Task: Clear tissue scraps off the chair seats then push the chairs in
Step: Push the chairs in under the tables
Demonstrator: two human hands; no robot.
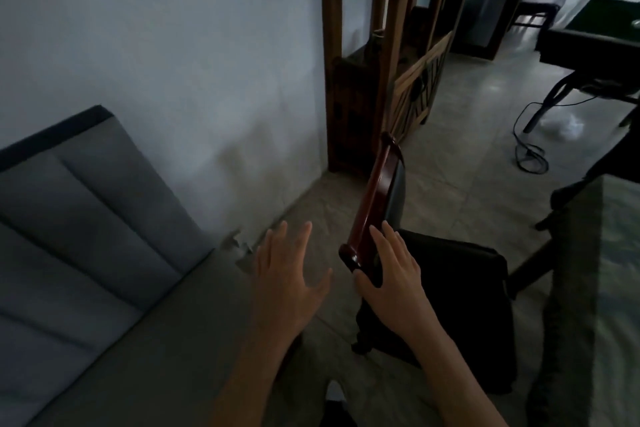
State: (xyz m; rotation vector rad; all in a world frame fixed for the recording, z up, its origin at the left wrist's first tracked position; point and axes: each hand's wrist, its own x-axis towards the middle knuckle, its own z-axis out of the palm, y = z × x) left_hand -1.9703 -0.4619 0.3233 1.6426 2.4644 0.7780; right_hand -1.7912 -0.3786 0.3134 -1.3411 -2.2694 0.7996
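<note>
Both hands are extended toward a dining chair [433, 274]. Right hand [391, 270]: fingers straight and spread, laid along the backrest's top rail [372, 198], with the thumb under the near rail end; it touches the rail without clamping it. Left hand [287, 267]: released, fingers splayed, in the air beside the rail and touching nothing.

Chair position: angled away from the table [588, 270] at the right edge, seat only partly beneath it. The dark seat cushion [460, 270] shows no tissue scraps, though low light limits certainty.

Risk assessment: a push from one hand at one rail end would likely pivot the chair rather than slide it straight, driving a leg into the table frame or scraping the tiled floor [467, 149]. The lacquered rail appears slick; a flat palm could slip off.

Materials: rail is glossy reddish-brown wood, curved, with rounded ends; seat is matte black padding. A grey ribbed upholstered sofa [86, 236] stands at left against a pale plaster wall [173, 45].
</note>
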